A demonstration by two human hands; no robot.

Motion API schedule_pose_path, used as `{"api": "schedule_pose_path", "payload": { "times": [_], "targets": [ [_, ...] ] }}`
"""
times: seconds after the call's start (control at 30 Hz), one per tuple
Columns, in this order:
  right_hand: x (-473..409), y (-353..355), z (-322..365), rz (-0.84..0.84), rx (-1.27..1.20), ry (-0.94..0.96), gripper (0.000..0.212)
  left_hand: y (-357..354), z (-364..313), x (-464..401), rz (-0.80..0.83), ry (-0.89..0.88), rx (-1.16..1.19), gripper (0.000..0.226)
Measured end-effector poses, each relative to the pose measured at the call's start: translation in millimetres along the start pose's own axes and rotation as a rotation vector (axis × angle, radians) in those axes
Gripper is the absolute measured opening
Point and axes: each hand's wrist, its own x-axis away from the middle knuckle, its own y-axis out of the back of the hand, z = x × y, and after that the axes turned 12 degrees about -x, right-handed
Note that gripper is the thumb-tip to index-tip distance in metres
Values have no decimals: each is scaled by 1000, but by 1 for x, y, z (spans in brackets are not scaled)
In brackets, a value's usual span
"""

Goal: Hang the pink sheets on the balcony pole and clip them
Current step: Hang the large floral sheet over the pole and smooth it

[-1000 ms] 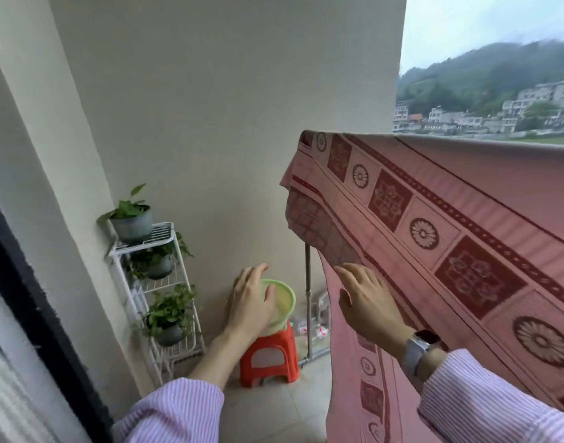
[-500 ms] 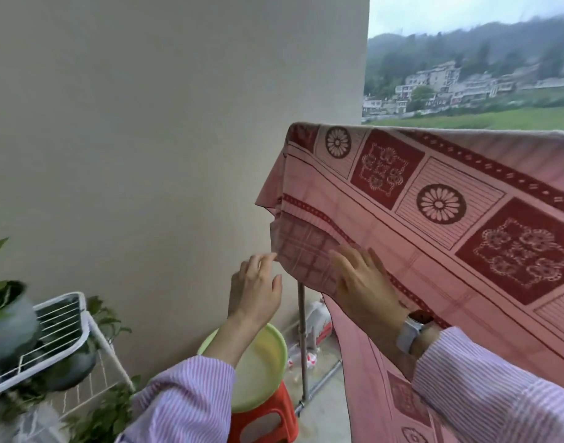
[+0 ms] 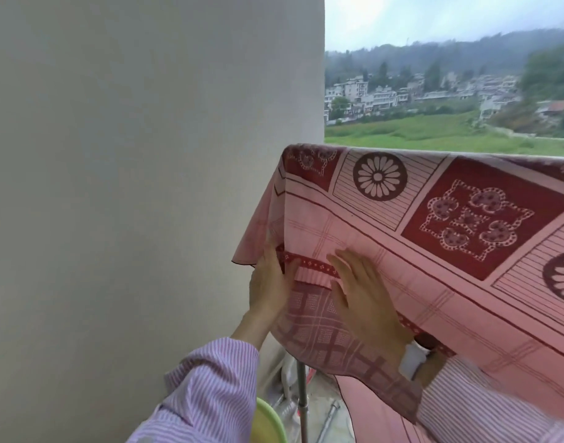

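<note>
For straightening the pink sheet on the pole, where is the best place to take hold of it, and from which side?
Probably the free side edge of the pink sheet, near the wall, where the left hand already touches it. Come from the left, pinching the edge: there the cloth hangs loose with both faces reachable, while the right hand lies flat on the broad front, which offers no grip.

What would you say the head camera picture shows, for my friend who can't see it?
A person's two hands touch a pink sheet with dark red flower patterns, draped over a balcony pole near a plain wall. The left hand holds the sheet's side edge and the right hand lies flat on the cloth. Beyond are green fields, houses and misty hills.
</note>
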Motion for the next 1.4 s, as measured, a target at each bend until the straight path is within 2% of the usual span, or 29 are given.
{"api": "schedule_pose_path", "payload": {
  "times": [0.1,0.27,0.4,0.47,0.53,0.6,0.73,0.83,0.87,0.93,1.0,1.07,1.1,1.17,1.2,1.23,1.3,1.4],
  "targets": [
    [-16,-2,11,-73,-44,-76,47,-15,6,-5,-41,-143,70,16],
    [-37,-3,54,-77,-246,-427,69,1,15,27,-100,-333,206,10],
    [-44,-14,89,-284,-319,-510,54,18,48,40,-40,-455,211,17],
    [-38,-17,103,-300,-308,-546,40,17,61,51,-23,-515,194,19],
    [-26,-16,114,-300,-261,-578,21,15,65,70,39,-546,212,12],
    [-4,-17,115,-313,-231,-592,12,9,66,92,105,-547,246,9],
    [63,-26,103,-282,-162,-695,12,-14,86,139,289,-545,207,14],
    [118,-40,98,-213,-78,-770,17,-28,103,172,513,-547,130,45],
    [135,-43,97,-202,-51,-790,20,-31,107,181,581,-574,78,48],
    [165,-46,93,-204,5,-799,25,-34,115,187,678,-613,24,34],
    [187,-47,92,-181,47,-801,27,-30,112,179,693,-488,103,26],
    [204,-50,94,-153,88,-817,23,-21,93,162,582,-285,243,27],
    [210,-52,95,-145,103,-826,21,-18,79,154,552,-209,289,38],
    [221,-58,97,-122,140,-821,16,-19,50,141,625,-73,312,73],
    [228,-61,97,-112,166,-806,17,-21,37,140,668,-29,289,80],
    [236,-64,97,-101,188,-793,20,-29,29,141,672,-20,270,75],
    [255,-67,96,-50,196,-800,23,-38,17,150,602,-60,207,44],
    [285,-61,92,6,210,-812,17,-45,16,173,506,-105,170,34]
  ]
}}
